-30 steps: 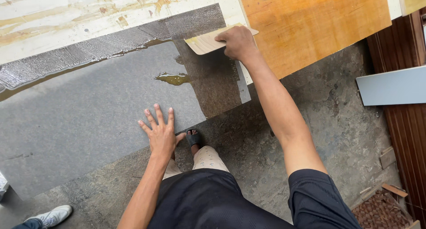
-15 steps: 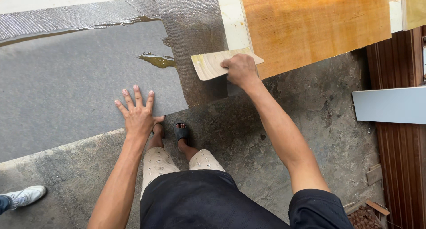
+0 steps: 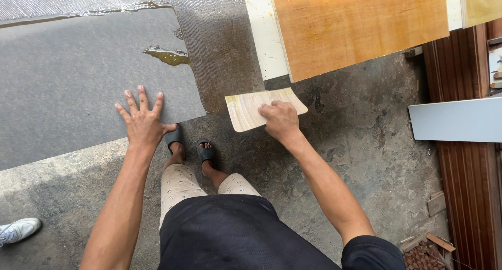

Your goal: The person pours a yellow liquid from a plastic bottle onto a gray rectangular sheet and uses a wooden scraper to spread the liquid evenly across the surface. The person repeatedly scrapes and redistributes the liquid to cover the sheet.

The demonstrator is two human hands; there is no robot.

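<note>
**Plainly: scraper off the sheet, one palm still flat on it**

Here the scraper [image 3: 264, 108], a thin pale card with a curved edge, sits in the right hand [image 3: 281, 121], fingers closed over its right-hand end. Its long axis runs roughly from 9 to 3 o'clock, slightly tilted up toward 3. It hovers over or rests on the bare concrete floor [image 3: 366, 144]; I cannot tell which. It lies just past the sheet's lower right corner, toward 3 o'clock of it.

The left hand [image 3: 142, 121] is spread wide, fingers apart, palm pressed flat on the grey sheet [image 3: 78, 87] near its near edge. The two hands are well apart, the left at about 9 o'clock from the scraper. The right hand is the one on it; the left touches only the sheet.

A glue puddle [image 3: 168, 55], yellowish and wet, lies on the sheet at about 11 o'clock from the scraper, beside a darker ribbed strip [image 3: 222, 50] along the sheet's right side. More wet shine runs along the far edge.

Beyond, at 12 to 1 o'clock, a wooden board [image 3: 361, 24] overhangs. A grey panel [image 3: 460, 121] lies at 3 o'clock. The person's sandalled feet [image 3: 191, 152] stand between the hands, at the sheet's edge. A white shoe [image 3: 18, 231] of someone else shows at 8 o'clock. Open floor lies at 4 to 5 o'clock.
</note>
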